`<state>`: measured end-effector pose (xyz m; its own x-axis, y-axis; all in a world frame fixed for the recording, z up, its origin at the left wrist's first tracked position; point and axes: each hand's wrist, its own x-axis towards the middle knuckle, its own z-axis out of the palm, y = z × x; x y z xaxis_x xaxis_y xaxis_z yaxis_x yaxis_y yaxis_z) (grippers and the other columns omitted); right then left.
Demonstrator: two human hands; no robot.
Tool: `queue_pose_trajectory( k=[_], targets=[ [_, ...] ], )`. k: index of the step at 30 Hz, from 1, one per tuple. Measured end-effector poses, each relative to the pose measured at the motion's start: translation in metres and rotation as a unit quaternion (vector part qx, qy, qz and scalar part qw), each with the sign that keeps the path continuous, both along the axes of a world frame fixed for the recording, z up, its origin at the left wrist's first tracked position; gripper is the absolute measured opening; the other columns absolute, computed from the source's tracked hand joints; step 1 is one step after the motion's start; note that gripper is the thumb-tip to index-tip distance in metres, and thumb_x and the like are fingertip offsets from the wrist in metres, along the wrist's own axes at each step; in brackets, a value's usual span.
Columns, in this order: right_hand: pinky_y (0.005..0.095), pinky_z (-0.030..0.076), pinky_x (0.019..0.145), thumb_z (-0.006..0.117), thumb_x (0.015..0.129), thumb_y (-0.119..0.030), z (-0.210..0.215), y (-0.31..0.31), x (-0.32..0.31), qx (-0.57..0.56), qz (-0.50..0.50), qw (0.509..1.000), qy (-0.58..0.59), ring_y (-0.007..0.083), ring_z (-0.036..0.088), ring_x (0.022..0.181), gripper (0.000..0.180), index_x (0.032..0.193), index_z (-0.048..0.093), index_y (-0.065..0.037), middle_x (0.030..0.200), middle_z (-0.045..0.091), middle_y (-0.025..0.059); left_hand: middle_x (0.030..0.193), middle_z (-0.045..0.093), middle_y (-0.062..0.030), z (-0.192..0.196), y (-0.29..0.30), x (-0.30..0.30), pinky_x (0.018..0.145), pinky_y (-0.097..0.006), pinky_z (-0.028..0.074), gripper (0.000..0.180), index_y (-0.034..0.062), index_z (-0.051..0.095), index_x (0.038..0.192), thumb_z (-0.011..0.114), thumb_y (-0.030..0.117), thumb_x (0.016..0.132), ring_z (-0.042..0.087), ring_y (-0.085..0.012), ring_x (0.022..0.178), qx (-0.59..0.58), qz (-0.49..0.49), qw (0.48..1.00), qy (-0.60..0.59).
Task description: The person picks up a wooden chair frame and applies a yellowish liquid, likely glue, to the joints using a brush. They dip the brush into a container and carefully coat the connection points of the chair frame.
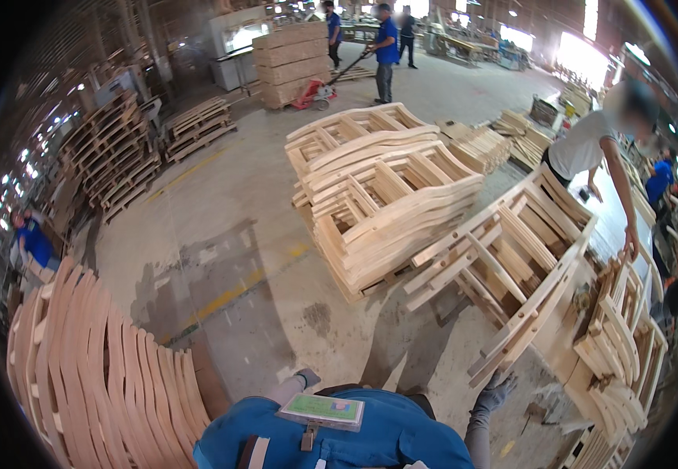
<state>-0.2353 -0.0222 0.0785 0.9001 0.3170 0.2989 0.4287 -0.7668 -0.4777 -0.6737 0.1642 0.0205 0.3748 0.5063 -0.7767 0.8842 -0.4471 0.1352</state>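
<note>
My left hand point(308, 378), in a grey glove, hangs beside my body over the floor. It touches nothing I can see, and its fingers are too small to make out. My right hand point(497, 391), also gloved in grey, is lowered just below the near end of a pale wooden chair-back frame point(503, 338). Its fingers look spread, and no grip on the wood shows. That frame leans across the workbench point(562, 305), its long posts pointing toward me. Ahead of me rises a tall stack of similar slatted frames point(401, 207).
Curved wooden parts point(112, 367) are stacked at the near left. A person in a light shirt point(589, 144) reaches over the bench at right, near more frames point(616, 336). Pallets point(112, 152) stand far left. Another person pulls a red pallet jack point(315, 94) beside stacked boards point(292, 62).
</note>
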Motion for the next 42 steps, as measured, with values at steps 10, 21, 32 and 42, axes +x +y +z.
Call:
queue_pose_trajectory(
  k=[10, 21, 32, 42],
  targets=[
    [0.0546, 0.017, 0.103, 0.040, 0.080, -0.063, -0.016, 0.048, 0.054, -0.056, 0.099, 0.991, -0.077, 0.0300, 0.034, 0.124, 0.075, 0.131, 0.026, -0.009, 0.125, 0.046, 0.0215, 0.112, 0.057, -0.0215, 0.005, -0.035, 0.014, 0.087, -0.040, 0.044, 0.048, -0.0006, 0.062, 0.100, 0.049, 0.039, 0.076, 0.056, -0.0345, 0.101, 0.016, 0.197, 0.975, -0.098],
    [0.0628, 0.015, 0.098, 0.039, 0.078, -0.067, -0.009, 0.094, 0.048, -0.124, 0.096, 0.987, -0.030, 0.0306, 0.035, 0.123, 0.075, 0.125, 0.029, -0.009, 0.121, 0.049, 0.0209, 0.100, 0.063, -0.0156, 0.021, -0.096, 0.038, 0.079, -0.040, 0.048, 0.032, 0.0055, 0.066, 0.096, 0.048, 0.025, 0.079, 0.061, -0.0313, 0.094, 0.043, 0.120, 0.992, -0.022],
    [0.0657, 0.019, 0.092, 0.050, 0.072, -0.068, 0.006, 0.096, 0.060, -0.223, 0.089, 0.966, 0.099, 0.0389, 0.022, 0.129, 0.085, 0.115, 0.047, 0.005, 0.122, 0.046, 0.0187, 0.122, 0.051, -0.0198, 0.016, -0.109, 0.028, 0.095, -0.040, 0.037, 0.054, 0.0049, 0.057, 0.113, 0.053, 0.042, 0.075, 0.048, -0.0320, 0.114, 0.003, 0.321, 0.947, 0.002],
    [0.0684, 0.018, 0.089, 0.051, 0.074, -0.065, 0.009, 0.094, 0.055, -0.179, 0.078, 0.980, 0.050, 0.0374, 0.019, 0.132, 0.081, 0.115, 0.047, 0.005, 0.125, 0.044, 0.0211, 0.119, 0.053, -0.0200, 0.033, -0.061, 0.020, 0.094, -0.039, 0.038, 0.053, 0.0034, 0.057, 0.112, 0.050, 0.042, 0.076, 0.050, -0.0320, 0.111, 0.030, 0.289, 0.956, -0.029]
  ],
)
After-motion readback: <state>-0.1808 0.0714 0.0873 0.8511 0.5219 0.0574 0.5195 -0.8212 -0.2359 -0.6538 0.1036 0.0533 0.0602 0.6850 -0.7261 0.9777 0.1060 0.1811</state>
